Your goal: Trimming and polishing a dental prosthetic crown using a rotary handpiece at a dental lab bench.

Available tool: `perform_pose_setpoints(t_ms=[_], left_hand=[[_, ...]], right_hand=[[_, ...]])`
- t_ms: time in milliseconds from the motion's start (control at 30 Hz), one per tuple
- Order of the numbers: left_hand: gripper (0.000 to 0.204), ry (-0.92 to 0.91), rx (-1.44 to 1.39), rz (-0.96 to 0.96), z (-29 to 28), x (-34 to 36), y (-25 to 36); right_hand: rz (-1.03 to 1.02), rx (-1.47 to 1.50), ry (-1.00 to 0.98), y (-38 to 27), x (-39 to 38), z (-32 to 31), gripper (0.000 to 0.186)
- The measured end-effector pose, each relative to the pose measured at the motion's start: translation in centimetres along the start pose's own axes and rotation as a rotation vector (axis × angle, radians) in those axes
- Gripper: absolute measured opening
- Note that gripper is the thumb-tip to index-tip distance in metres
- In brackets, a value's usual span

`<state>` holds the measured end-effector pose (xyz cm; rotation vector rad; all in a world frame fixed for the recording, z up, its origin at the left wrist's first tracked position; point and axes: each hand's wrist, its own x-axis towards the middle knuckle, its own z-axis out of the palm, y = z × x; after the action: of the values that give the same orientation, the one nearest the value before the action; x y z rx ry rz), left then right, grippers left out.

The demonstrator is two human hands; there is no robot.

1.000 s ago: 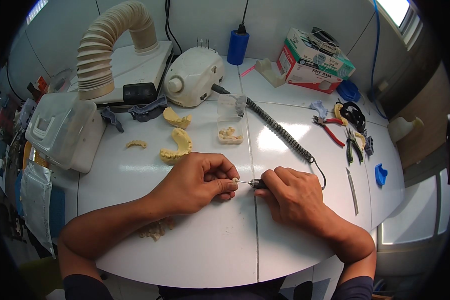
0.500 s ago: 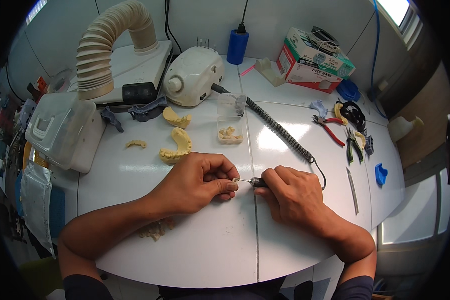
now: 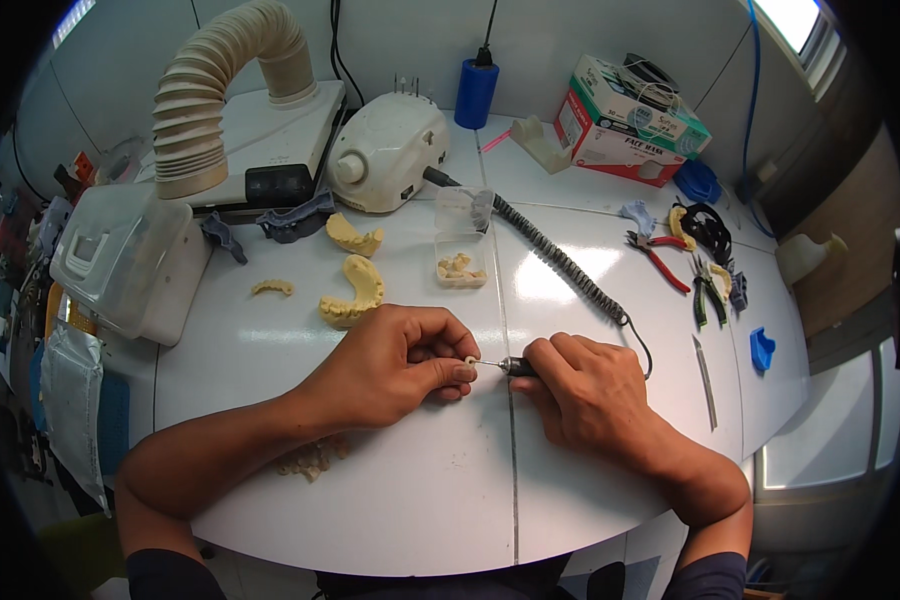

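Between the thumb and fingers of my left hand (image 3: 400, 362) is a small cream dental crown (image 3: 470, 361), mostly covered by the fingertips. My right hand (image 3: 592, 390) is wrapped round a dark rotary handpiece (image 3: 517, 366), whose thin metal bur (image 3: 492, 363) points left and reaches the crown. A coiled black cord (image 3: 560, 262) runs to the white control unit (image 3: 390, 150). Beyond my left hand lie yellow dental casts (image 3: 353, 290). An open clear box (image 3: 460, 278) holds several small cream pieces. Under my left forearm, partly hidden, are beige tooth-shaped pieces (image 3: 312, 460).
At the back left stands a white machine with a ribbed hose (image 3: 188, 110), beside a lidded plastic bin (image 3: 120, 260). Mask boxes (image 3: 620, 140) stand back right. Red-handled pliers (image 3: 662, 265), green-handled pliers (image 3: 710, 300) and a knife (image 3: 706, 385) lie to the right.
The crown looks slightly turned in my left fingertips, and the bur sits a touch differently against it. Both hands otherwise hold nearly the same place.
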<state>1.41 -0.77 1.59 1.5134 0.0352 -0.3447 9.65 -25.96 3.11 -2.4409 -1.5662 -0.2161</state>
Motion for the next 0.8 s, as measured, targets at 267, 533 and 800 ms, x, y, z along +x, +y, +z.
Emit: perform_pose_setpoints(t_ms=[267, 533, 800], left_hand=[[0.011, 0.013, 0.01, -0.002, 0.01, -0.07, 0.0], [0.011, 0.033, 0.115, 0.044, 0.23, -0.42, -0.24], [0.01, 0.024, 0.13, 0.034, 0.21, -0.45, -0.05]], right_hand=[[0.014, 0.006, -0.006, 0.11, -0.04, -0.14, 0.028], [0.026, 0.011, -0.007, 0.13, -0.14, -0.19, 0.027], [0.021, -0.002, -0.008, -0.06, -0.17, -0.22, 0.028]])
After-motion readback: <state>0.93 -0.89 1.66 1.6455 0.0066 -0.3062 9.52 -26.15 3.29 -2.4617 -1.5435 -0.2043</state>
